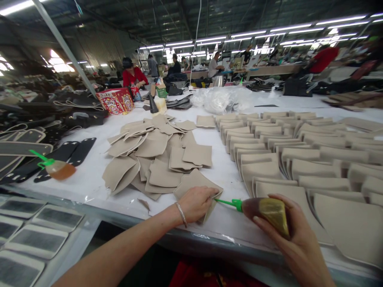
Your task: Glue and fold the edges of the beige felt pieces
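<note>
My right hand (287, 227) is wrapped round a glue bottle (265, 211) with a green nozzle, tilted to point left. The nozzle tip reaches the edge of a beige leather piece (191, 183) near the table's front. My left hand (196, 203), with a bracelet at the wrist, grips that piece by its right side, fingers closed on it. Just behind lies a loose pile of similar beige pieces (152, 145). To the right, rows of curved beige pieces (317, 171) overlap one another.
A second green-tipped bottle (61, 169) lies at the left beside black straps (80, 151). Grey-centred panels (36, 241) rest lower left. Farther back are a red patterned box (115, 101) and clear plastic bags (220, 99). A person in red (133, 75) works across the table.
</note>
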`<state>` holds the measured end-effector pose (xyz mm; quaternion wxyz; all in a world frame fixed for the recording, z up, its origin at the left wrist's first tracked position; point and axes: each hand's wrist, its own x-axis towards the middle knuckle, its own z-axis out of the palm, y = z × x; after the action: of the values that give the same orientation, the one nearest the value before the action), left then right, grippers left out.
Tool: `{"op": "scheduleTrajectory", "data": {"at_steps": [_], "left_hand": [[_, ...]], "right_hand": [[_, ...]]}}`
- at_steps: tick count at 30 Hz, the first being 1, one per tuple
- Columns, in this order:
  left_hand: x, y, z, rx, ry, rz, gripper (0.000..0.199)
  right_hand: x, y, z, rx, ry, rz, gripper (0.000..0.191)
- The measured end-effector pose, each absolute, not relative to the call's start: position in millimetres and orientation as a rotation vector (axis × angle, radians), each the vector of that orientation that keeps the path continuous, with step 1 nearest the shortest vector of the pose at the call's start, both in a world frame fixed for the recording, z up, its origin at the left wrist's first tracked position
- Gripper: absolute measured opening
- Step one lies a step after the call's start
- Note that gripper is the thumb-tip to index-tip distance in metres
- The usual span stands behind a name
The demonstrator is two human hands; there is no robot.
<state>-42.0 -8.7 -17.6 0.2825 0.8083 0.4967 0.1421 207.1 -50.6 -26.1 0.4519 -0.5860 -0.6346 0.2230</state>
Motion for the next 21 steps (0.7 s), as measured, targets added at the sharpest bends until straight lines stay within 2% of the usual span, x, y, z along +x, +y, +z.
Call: {"op": "scheduleTrajectory", "data": {"at_steps": [6,11,15,19,21], "left_hand": [[-41.9,-8.8,-18.1,2.153,1.346,0.381,0.047],[-41.7,-8.3,-17.3,2.125,1.34,0.401,0.047],[-41.3,-9.7,-12.1,2.047,1.403,0.38,0.045],[-46.9,-13.6,-4.6,2.075,1.661,0.459,0.04],[-51.8,-13.3,0.7,2.101,1.942,0.473,0.046]], "right_hand": [[214.2,-36.2,-28.9,-1.458,-1.567,0.413,0.062],[202.5,-60.1,-20.6,-1.463,-1.44,0.865,0.056],[213.6,-62.5,-18.4,-1.284,-1.017,1.264,0.054],[240.4,-55.5,-28.1,-1.173,-0.619,1.352,0.043],[251.3,-56.5,-38.3,-1.17,-0.575,1.315,0.04]]}}
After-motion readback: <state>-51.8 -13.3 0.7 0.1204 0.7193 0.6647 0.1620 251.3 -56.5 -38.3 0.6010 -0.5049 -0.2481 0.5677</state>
